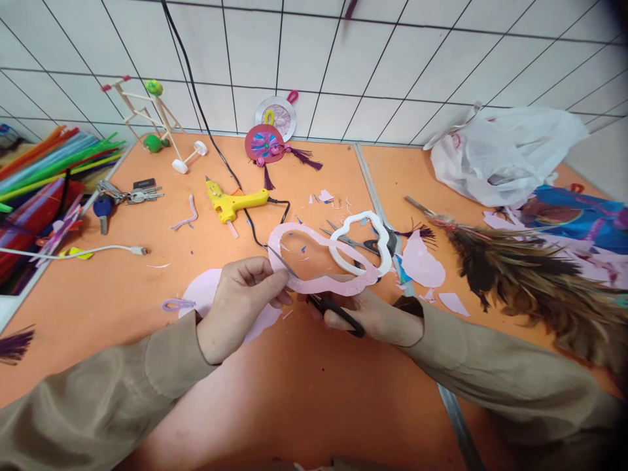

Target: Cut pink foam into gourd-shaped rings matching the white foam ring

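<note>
Between thumb and fingers, my left hand (248, 294) pinches the left end of a pink paper frame (321, 284) with a wavy, gourd-like outline. My right hand (370, 314) is closed on black-handled scissors (338, 314). Their blade reaches up to the left, inside the frame's opening beside its lower left rim. A white scalloped ring (338, 255) lies on the table behind the right end of the pink frame. A second pair of scissors (367, 245) shows through that ring. Under my left wrist rests a pink paper piece (201, 286) with a lilac loop (177, 305).
A yellow glue gun (235, 201) with a black cord lies behind my hands. Round ornaments (265, 142) lean near the tiled wall, with a stick model (152, 118) to their left. At right are a feather duster (520, 275), pink scraps (422, 260) and a plastic bag (505, 154).
</note>
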`<state>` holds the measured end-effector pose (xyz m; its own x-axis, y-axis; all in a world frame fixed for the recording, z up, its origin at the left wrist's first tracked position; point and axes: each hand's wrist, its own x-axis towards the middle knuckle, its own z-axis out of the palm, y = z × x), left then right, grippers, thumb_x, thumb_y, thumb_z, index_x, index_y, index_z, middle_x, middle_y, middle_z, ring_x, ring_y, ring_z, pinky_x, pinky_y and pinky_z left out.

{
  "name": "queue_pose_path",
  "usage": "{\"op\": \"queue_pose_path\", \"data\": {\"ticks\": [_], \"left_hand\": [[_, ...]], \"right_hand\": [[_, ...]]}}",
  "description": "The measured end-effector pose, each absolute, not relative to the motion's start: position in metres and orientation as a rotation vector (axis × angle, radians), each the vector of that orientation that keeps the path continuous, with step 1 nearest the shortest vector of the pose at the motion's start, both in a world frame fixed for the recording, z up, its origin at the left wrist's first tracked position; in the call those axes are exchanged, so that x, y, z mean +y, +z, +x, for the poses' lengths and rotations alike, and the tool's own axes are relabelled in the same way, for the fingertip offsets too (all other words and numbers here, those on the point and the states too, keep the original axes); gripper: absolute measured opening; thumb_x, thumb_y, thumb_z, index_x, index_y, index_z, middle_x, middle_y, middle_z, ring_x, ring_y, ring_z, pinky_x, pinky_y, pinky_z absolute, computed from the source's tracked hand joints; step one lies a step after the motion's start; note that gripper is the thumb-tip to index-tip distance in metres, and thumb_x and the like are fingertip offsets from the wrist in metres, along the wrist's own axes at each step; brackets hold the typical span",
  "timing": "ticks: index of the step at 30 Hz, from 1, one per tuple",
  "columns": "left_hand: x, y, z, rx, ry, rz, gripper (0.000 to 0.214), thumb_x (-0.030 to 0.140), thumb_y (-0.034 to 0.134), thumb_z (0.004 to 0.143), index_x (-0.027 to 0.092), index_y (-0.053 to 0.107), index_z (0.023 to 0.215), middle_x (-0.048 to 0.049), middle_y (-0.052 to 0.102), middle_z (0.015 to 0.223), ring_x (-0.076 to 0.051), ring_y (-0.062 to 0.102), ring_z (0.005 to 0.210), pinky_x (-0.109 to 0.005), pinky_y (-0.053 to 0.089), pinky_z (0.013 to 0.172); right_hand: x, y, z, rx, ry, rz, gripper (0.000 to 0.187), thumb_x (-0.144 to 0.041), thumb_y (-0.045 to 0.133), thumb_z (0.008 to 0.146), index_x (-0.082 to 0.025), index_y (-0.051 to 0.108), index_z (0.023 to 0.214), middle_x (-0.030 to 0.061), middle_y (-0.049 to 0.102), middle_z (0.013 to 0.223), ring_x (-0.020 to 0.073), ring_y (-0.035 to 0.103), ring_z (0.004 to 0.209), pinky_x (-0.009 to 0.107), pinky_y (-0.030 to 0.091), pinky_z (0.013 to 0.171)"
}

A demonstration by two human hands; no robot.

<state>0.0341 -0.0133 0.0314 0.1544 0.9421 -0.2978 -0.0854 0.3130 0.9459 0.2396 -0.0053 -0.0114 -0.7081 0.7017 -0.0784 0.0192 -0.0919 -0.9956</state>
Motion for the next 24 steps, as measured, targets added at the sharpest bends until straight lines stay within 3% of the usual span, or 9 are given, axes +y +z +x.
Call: {"op": "queue_pose_path", "data": {"ticks": [5, 11, 16, 24], "left_hand": [[-0.01, 0.028, 0.029, 1.13, 0.994, 0.958, 0.017, 0.026, 0.067, 0.076, 0.014, 0.068, 0.064, -0.0029, 0.07, 0.057, -0.012, 0.063, 0.053, -0.02, 0.05, 0.054], [0.0, 0.037, 0.022, 1.082, 1.187, 0.948, 0.017, 0.022, 0.064, 0.075, 0.016, 0.064, 0.06, -0.0008, 0.065, 0.049, -0.012, 0.06, 0.046, -0.021, 0.048, 0.05], [0.014, 0.054, 0.012, 0.975, 1.354, 0.99, 0.012, 0.02, 0.063, 0.073, 0.016, 0.065, 0.062, -0.001, 0.066, 0.052, -0.012, 0.061, 0.048, -0.022, 0.049, 0.051], [0.037, 0.076, -0.016, 0.798, 1.315, 1.211, 0.008, 0.02, 0.067, 0.072, 0.014, 0.072, 0.073, -0.0078, 0.076, 0.078, -0.019, 0.069, 0.067, -0.028, 0.055, 0.06]], "right_hand": [[-0.005, -0.006, 0.237, -1.627, 1.897, -0.789, 0.046, -0.055, 0.065, 0.083, -0.02, 0.057, 0.111, 0.0056, 0.054, 0.095, 0.013, 0.047, 0.072, 0.028, 0.042, 0.061], [-0.003, 0.0, 0.233, -1.604, 1.994, -0.834, 0.057, -0.066, 0.069, 0.073, -0.016, 0.059, 0.098, -0.0004, 0.05, 0.073, 0.0113, 0.043, 0.063, 0.025, 0.035, 0.055], [-0.002, -0.001, 0.233, -1.658, 1.963, -0.846, 0.059, -0.07, 0.068, 0.07, -0.017, 0.059, 0.096, -0.0025, 0.046, 0.067, 0.0108, 0.039, 0.058, 0.025, 0.032, 0.052], [0.002, -0.002, 0.239, -2.039, 1.769, -0.571, 0.042, -0.051, 0.073, 0.075, -0.015, 0.067, 0.097, 0.0003, 0.056, 0.07, 0.0104, 0.048, 0.058, 0.024, 0.038, 0.053]]}}
